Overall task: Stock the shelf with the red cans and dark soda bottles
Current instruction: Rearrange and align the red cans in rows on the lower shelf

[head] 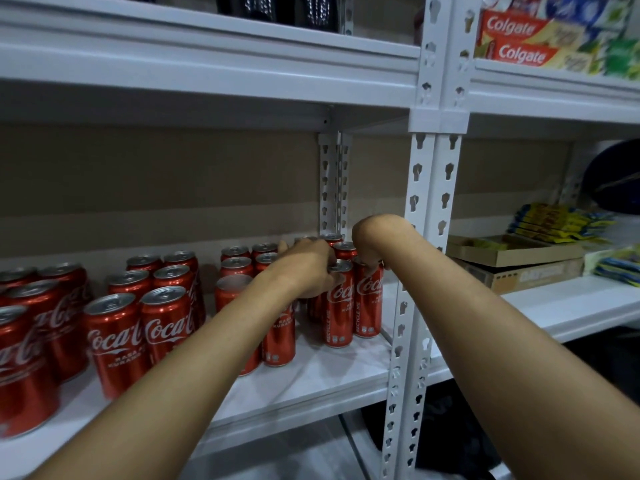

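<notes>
White metal shelf [311, 372] holds red cans [166, 317] in clusters. Left hand [306, 268] grips top of 1 can [339, 303], right hand [372, 244] pinches next can [367, 299] by upright post [412, 271]. Dark bottles [277, 8] shelf above; toothpaste boxes [516, 39] right bay.

We see white slotted steel racking [420, 188], beige wall [156, 188] behind it, toothpaste boxes [519, 39] up-right of hands.

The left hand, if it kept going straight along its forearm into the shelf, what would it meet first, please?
Probably the back cans in the right corner, just beyond the left hand, whose fingers grip a front can; depth is unclear.
</notes>
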